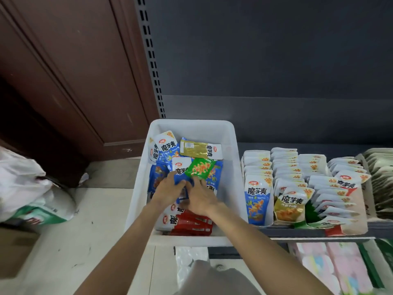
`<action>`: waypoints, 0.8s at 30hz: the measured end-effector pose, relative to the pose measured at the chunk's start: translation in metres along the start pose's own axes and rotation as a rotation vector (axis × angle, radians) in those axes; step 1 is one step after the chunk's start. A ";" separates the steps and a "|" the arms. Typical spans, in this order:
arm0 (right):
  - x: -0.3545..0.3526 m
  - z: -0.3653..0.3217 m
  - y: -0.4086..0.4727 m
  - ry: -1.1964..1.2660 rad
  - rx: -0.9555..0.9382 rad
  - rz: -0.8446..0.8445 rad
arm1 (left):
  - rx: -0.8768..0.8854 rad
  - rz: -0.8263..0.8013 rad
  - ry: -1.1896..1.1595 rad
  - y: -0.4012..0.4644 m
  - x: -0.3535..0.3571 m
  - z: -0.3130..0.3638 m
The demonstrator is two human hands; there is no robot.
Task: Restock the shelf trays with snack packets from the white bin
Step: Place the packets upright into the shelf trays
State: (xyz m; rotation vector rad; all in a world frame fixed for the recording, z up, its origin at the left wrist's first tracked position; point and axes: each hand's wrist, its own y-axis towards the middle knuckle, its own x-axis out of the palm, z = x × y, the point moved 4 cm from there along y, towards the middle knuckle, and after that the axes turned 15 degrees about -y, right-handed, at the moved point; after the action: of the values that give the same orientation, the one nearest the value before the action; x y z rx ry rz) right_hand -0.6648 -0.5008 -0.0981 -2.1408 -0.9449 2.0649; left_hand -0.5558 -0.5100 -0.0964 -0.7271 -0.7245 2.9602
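Both hands reach into the white bin, which sits at the left end of the shelf. The left hand curls its fingers round a blue packet near the middle of the bin. The right hand lies just at 3 o'clock of the left, touching it, its fingertips against a green packet that tilts up at 12 o'clock of that hand; whether it pinches the packet or only touches it I cannot tell. A yellow packet lies toward the bin's far wall, and red packets are stacked at its near wall. At 3 o'clock of the bin, shelf trays hold upright rows of packets.
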 end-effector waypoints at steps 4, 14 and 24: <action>-0.001 -0.001 0.002 0.100 0.025 0.032 | -0.069 0.082 -0.122 0.009 -0.004 -0.008; -0.028 0.020 -0.023 0.817 0.275 0.441 | 0.125 0.150 -0.548 -0.029 -0.016 0.020; -0.072 0.061 -0.095 1.316 0.214 0.587 | 0.381 -0.178 -0.497 -0.070 -0.011 0.070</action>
State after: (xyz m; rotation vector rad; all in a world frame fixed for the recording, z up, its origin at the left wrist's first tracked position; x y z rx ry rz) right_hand -0.7541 -0.4778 -0.0013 -2.9624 0.0870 0.3393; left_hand -0.5842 -0.4796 -0.0060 0.0951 -0.1911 2.9866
